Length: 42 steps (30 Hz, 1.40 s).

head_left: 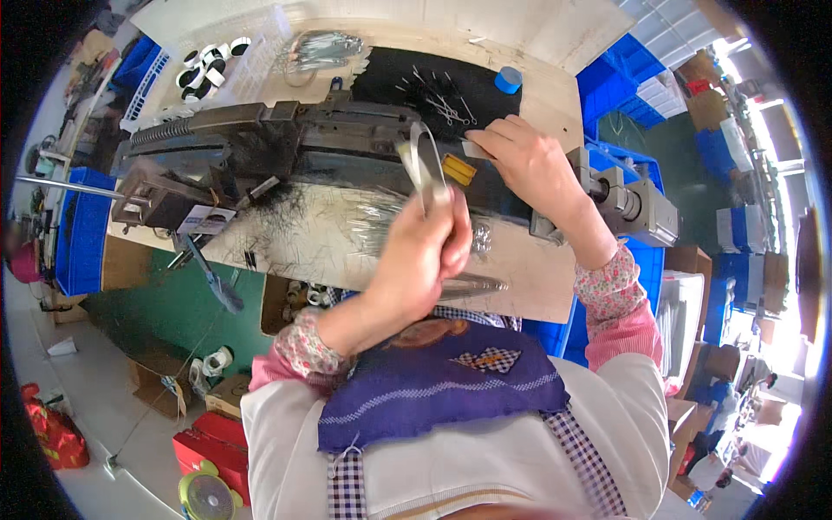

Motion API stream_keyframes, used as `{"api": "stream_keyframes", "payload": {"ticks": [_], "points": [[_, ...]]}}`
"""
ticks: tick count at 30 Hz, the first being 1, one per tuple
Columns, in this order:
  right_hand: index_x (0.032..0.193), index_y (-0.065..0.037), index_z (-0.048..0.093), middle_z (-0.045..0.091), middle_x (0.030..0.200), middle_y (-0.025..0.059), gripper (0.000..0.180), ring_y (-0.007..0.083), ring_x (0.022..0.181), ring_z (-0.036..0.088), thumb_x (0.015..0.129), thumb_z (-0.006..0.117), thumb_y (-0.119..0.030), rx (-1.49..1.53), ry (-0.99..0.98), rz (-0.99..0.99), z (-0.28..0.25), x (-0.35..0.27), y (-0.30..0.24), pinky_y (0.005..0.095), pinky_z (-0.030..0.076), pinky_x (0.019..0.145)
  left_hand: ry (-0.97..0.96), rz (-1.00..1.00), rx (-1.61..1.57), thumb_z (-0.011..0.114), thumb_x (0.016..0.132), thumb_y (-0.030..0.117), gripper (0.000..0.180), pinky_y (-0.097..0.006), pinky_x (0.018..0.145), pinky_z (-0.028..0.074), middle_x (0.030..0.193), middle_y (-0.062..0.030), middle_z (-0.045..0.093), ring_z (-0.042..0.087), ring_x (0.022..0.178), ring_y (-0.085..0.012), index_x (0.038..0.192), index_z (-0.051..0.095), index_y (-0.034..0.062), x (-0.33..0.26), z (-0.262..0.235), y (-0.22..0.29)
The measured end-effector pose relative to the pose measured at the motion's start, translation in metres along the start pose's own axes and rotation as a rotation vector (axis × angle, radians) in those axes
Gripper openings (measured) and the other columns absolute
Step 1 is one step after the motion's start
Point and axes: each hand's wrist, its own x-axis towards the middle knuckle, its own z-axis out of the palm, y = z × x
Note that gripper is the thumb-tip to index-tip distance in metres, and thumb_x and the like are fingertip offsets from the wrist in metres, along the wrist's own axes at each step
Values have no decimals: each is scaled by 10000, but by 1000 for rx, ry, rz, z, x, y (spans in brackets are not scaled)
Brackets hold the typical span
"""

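Observation:
My left hand (426, 247) is closed round the lower end of a shiny looped metal piece (425, 152), which sticks up in front of the dark machine; blur hides its exact kind. To its right, my right hand (530, 166) pinches a small flat whitish piece (475, 150) over the machine's right part. A yellow block (458, 170) sits on the machine between the two hands. Thin metal wires (373, 227) lie on the wooden table just left of my left hand. Beyond the hands, several wire pieces with looped ends (449, 111) rest on a black cloth (381, 76).
The long dark machine (347, 143) spans the table, with a grey cylindrical unit (637, 204) at its right end. Black bristles (277, 221) litter the wood. Behind stand a clear basket (260, 52) of black-and-white rolls and a blue round object (509, 80). Blue crates (607, 78) flank the right.

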Motion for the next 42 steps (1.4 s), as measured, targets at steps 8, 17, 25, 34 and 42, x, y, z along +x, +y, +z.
{"api": "stream_keyframes", "payload": {"ticks": [8,17,25,34,42], "points": [[879,-42,603,544,777,72,170,251,780,574,710,612,-45,79,-7,23,-9,-9,-13,349,517,638,-32,317,-205,496,976,269,259,-225,335,224,592,32,392,303,393,-38,1036,630,56,-52,-83,70],[874,-33,624,601,854,137,101,324,846,617,787,597,-78,-89,10,157,16,49,47,395,506,719,-141,261,1365,586,849,289,295,-384,578,465,666,-190,622,622,619,-337,785,714,31,93,-33,0],[844,-43,591,566,787,104,124,303,779,594,759,642,-118,314,1,-112,0,5,30,395,482,680,-29,626,2155,597,800,184,139,-394,609,528,735,-90,645,652,683,-269,796,683,75,91,-25,30],[941,-47,655,652,871,121,166,319,835,628,818,641,-158,439,199,-48,33,40,14,381,516,751,259,1335,1711,617,783,-107,214,-289,674,545,976,-132,664,666,801,-232,965,664,-4,35,-50,53],[901,3,674,670,872,144,203,318,800,640,806,673,-176,487,20,80,50,49,16,357,512,743,-112,-113,-727,437,958,454,489,-223,345,270,586,-22,436,370,394,-92,1005,584,-10,15,-44,71]]}}
